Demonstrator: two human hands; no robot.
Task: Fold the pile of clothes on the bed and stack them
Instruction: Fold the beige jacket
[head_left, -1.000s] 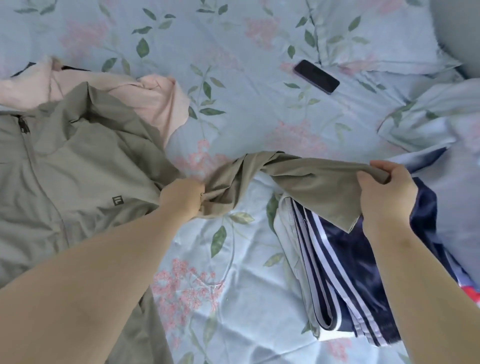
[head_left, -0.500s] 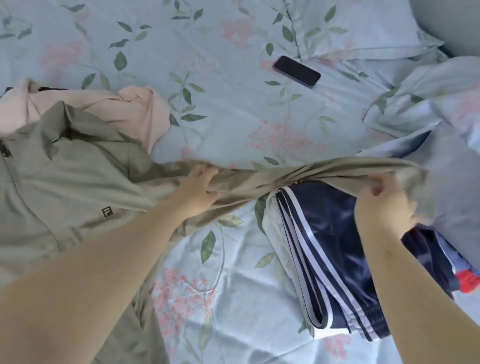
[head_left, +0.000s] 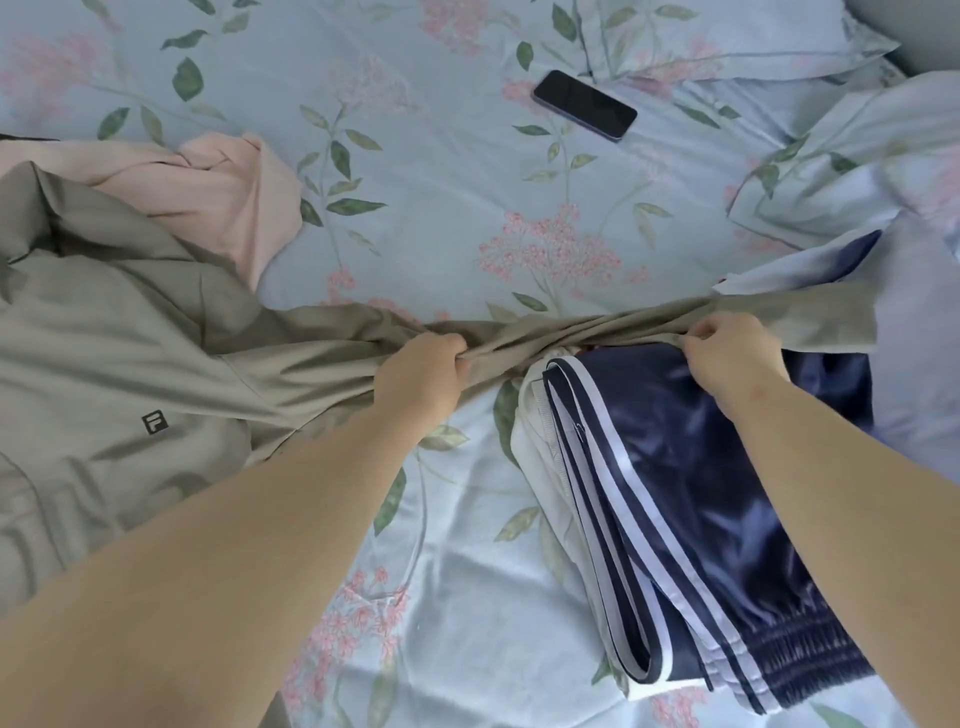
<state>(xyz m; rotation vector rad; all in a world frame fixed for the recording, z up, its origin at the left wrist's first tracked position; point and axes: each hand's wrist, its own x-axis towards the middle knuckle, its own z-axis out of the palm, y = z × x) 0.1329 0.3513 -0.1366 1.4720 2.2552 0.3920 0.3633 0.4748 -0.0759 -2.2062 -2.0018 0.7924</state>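
at the far left, an olive jacket (head_left: 119, 332) lies spread on the bed (head_left: 441, 218), with a small square logo on its chest. a crumpled pink garment (head_left: 228, 192) lies partly under the jacket's upper edge, and the jacket covers its lower part.

one sleeve (head_left: 571, 332) of the jacket is stretched to the right, across the bed, and it looks twisted in the middle. the left hand (head_left: 421, 374) is closed as a fist around this sleeve, near the place where the sleeve joins the body of the jacket. its grip is tight, with the fingers curled over bunched cloth.

above the sleeve, further up on the floral sheet, a dark phone (head_left: 584, 105) lies flat, well apart from both hands.

to the right of the left hand, folded navy track pants (head_left: 675, 493) with white stripes lie on the bed. they rest on top of a white folded garment (head_left: 540, 431), of which only the left edge shows. the sleeve passes over the upper end of this stack.

the right hand (head_left: 732, 358) is over the top of the navy pants. its grip is narrow: the fingertips pinch the lower edge of the sleeve near the cuff end. the cuff end goes on past the hand to the right and lies on pale blue cloth (head_left: 914, 364) at the right edge.
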